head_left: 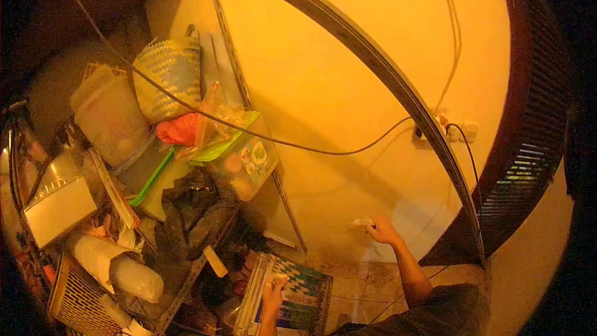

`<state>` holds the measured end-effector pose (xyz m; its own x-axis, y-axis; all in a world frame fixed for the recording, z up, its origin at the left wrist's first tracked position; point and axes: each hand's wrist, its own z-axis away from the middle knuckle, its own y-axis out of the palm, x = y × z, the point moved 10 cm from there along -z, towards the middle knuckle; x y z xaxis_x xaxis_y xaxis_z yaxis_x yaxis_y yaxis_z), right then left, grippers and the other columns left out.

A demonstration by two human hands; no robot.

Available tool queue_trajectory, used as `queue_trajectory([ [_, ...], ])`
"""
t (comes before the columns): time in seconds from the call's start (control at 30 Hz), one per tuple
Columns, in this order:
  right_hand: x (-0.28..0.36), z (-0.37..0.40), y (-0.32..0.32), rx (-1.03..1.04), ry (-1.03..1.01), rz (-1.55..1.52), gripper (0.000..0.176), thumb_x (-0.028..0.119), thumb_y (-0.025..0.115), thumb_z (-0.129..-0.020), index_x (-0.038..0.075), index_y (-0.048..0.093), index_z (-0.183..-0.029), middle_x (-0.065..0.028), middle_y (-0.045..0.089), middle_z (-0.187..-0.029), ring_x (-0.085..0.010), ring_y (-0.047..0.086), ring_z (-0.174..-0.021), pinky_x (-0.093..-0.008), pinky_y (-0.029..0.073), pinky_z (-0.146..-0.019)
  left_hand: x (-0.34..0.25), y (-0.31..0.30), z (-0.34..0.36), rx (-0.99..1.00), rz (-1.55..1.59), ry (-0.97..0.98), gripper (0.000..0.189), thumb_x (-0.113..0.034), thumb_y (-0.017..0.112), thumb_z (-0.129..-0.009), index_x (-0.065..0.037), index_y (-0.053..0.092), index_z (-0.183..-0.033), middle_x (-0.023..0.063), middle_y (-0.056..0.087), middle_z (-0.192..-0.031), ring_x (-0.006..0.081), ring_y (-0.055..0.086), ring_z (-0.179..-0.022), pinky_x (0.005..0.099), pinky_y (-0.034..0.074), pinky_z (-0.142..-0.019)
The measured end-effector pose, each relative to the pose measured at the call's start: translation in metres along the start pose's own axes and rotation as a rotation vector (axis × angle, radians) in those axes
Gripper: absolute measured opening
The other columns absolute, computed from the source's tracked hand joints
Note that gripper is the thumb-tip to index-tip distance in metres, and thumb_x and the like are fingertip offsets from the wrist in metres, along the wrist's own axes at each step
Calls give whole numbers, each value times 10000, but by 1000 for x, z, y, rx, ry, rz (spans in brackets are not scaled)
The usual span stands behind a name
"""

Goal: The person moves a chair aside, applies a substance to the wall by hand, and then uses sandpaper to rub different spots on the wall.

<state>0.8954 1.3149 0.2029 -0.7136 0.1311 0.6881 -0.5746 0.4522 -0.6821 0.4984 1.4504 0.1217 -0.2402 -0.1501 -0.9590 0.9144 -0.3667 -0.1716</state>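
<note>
1. The dark bundle (196,208) sits amid loosely piled clutter left of the printed carton (305,295); a bump from the left hand (272,298) or its forearm could start something sliding.
2. The pale wad (362,222), beyond the carton and to its right, looks crumpled and ragged, perhaps paper or cloth in this murky light. A slack pinch could let it drop.
3. Right hand (382,231): narrow grip around the wad. Left hand: fingers curled over the carton, grip unclear; I can't tell what's in it.

Cluttered storage corner, loaded shelves (186,286), woven basket (166,78)
</note>
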Motion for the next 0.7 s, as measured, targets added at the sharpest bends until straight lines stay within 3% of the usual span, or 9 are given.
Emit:
queue_trajectory([
  [0.1,-26,-17,-17,8,37,-106,356,318,548,-1049,-11,675,-1097,-161,682,-865,-243,668,-738,-382,557,-690,-25,30,-2,47,-43,-84,401,-339,694,-968,-7,657,-1189,114,687,-961,267,680,-993,483,533,-859],
  [0.17,-35,-24,-25,7,66,-139,354,307,540,-1052,-16,676,-1101,-169,690,-900,-254,681,-757,-393,559,-689,-26,62,-14,227,153,-130,364,-318,696,-973,-23,657,-1184,97,677,-931,232,680,-983,453,558,-803],
  [0.2,-41,-26,-30,-5,106,-183,353,295,532,-1055,-22,677,-1104,-176,698,-935,-265,694,-776,-405,562,-687,-31,69,-24,178,160,21,310,-296,692,-980,-42,663,-1155,80,676,-919,190,675,-931,391,568,-772],
  [0.23,-44,-33,-35,-8,96,-167,353,295,532,-1055,-22,677,-1104,-176,698,-935,-265,694,-776,-405,562,-687,-25,78,-37,181,178,30,310,-296,692,-980,-42,663,-1155,80,676,-919,190,675,-931,391,568,-772],
  [0.33,-54,-59,-43,-35,-47,-54,363,283,518,-1057,-18,683,-1173,-210,701,-1076,-299,701,-888,-412,563,-765,-53,109,-67,283,403,364,227,-246,667,-999,-34,658,-1079,69,691,-945,172,661,-860,336,534,-755],
  [0.4,-48,-70,-58,-253,-196,148,367,270,510,-1059,-13,678,-1221,-243,684,-1110,-359,669,-1010,-432,540,-870,-76,120,-73,285,330,353,205,-220,659,-1002,-30,654,-1079,73,694,-953,170,661,-869,334,528,-769],
  [0.5,-5,-76,-86,-242,-72,138,346,218,505,-1058,-12,639,-1280,-272,647,-1177,-415,618,-1102,-447,495,-966,-118,130,-86,284,161,316,162,-169,643,-1008,-23,647,-1078,80,701,-969,167,662,-887,328,517,-798],
  [0.57,5,-87,-93,-262,-95,142,343,190,505,-1053,-10,618,-1307,-274,622,-1227,-430,603,-1137,-453,491,-980,-165,133,-86,270,99,542,72,-126,632,-1007,-56,629,-1026,28,672,-936,120,630,-862,279,506,-795],
  [0.7,39,-107,-106,-359,-236,304,382,181,502,-1038,10,554,-1376,-274,576,-1351,-467,523,-1260,-479,452,-1068,-215,145,-114,323,251,687,51,-99,627,-1000,-56,618,-1025,19,663,-920,114,622,-851,281,504,-784],
])
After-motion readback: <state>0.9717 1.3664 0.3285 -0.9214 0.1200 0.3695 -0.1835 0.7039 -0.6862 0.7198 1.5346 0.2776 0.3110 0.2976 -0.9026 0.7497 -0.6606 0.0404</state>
